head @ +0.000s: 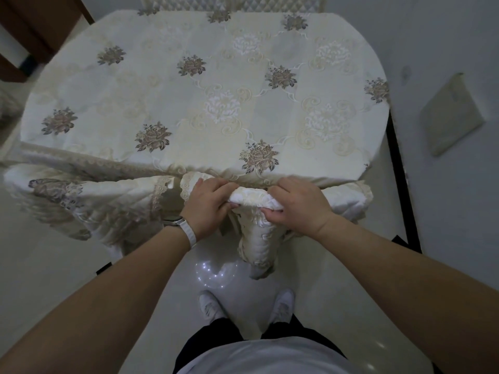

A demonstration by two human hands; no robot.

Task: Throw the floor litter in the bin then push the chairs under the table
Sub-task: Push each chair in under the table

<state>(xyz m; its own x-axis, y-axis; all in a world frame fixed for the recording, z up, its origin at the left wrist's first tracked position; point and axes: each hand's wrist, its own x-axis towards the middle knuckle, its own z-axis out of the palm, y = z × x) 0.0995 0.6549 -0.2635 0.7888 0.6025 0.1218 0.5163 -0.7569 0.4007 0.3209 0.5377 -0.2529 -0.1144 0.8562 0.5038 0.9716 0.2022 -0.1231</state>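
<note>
The left hand (pixel 209 202) and right hand (pixel 298 205) sit side by side at centre frame, fingers curled tight over the cloth-covered chair back (pixel 253 198). That back stands against the near edge of the flower-clothed table (pixel 202 90). A second covered chair (pixel 89 201) stands at left

A table (pixel 379 136) draped in a cream, flower-patterned tablecloth (pixel 205 85) fills the upper frame, standing on a pale glossy floor (pixel 337 292) seen below.
</note>
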